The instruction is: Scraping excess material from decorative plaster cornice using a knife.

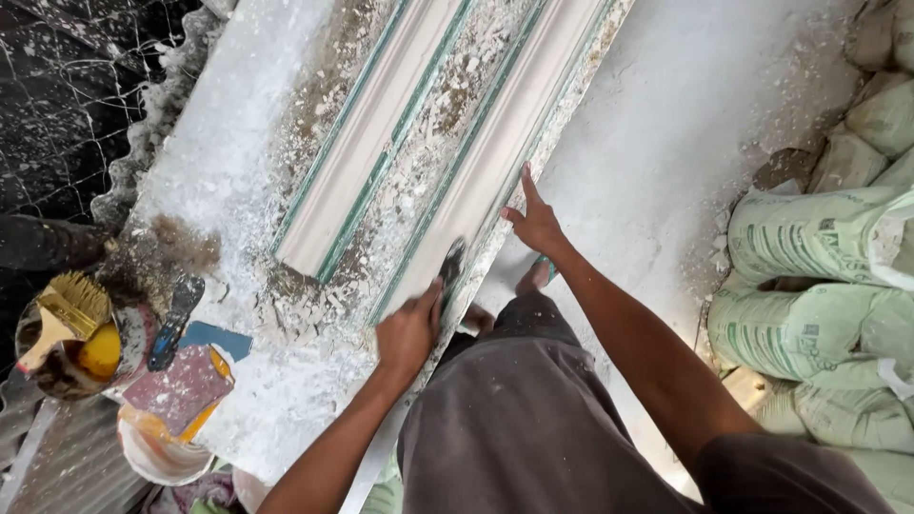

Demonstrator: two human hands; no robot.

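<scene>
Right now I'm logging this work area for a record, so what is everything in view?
Plaster moulding strips: two, white, lengthwise on the table.
Table: one, white with plaster crumbs, centre.
Scraper: one, dark, in the left hand.
Brush: one, yellow, in a pot at left.
Trowel: one, dark, beside the pot.
Bucket: one, white, lower left.
Sacks: several, pale green, right.
Left hand: grips scraper.
Right hand: fingers spread, on the near strip's edge.

The left hand (407, 333) grips a dark flat scraper (451, 265) against the near end of a long white plaster moulding (495, 152) on the dusty white surface (219, 162). At two o'clock, the right hand (535, 221) rests fingers spread on the moulding's edge. At nine o'clock sits a tin holding a yellow-bristled brush (67, 309).
</scene>
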